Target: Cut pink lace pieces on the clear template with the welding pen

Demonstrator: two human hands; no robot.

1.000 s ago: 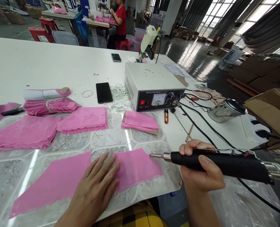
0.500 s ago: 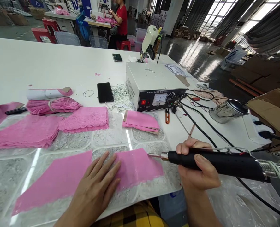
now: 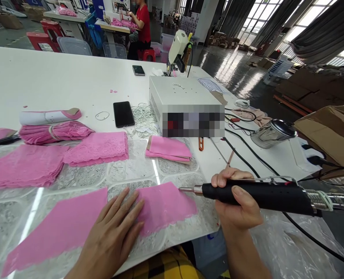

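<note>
My left hand (image 3: pixel 110 228) lies flat with its fingers stretched out, the fingertips pressing the left side of a pink fabric piece (image 3: pixel 167 205). Another pink fabric area (image 3: pixel 58 228) spreads out left of that hand; whether the two join beneath it is hidden. In my right hand (image 3: pixel 238 217) is a black ultrasonic welding handpiece (image 3: pixel 273 197), with fingers and thumb wrapped round its body. It is held nearly level, and its thin metal tip meets the upper right edge of the fabric piece. A patterned mat (image 3: pixel 197 223) lies under the fabric.
Behind the mat stands a control box (image 3: pixel 183 91), its front pixelated, with black cables (image 3: pixel 241 157) running right. Stacked pink lace (image 3: pixel 99 147), folded pink pieces (image 3: pixel 168 147), a phone (image 3: pixel 123 114), orange snips (image 3: pixel 201 144) and a metal-lidded jar (image 3: pixel 273 133) are around. A person in red sits far back.
The whole view has shifted slightly, so things appear a little further left. Both hands keep their pose, and the handpiece tip stays at the same edge of the fabric.
</note>
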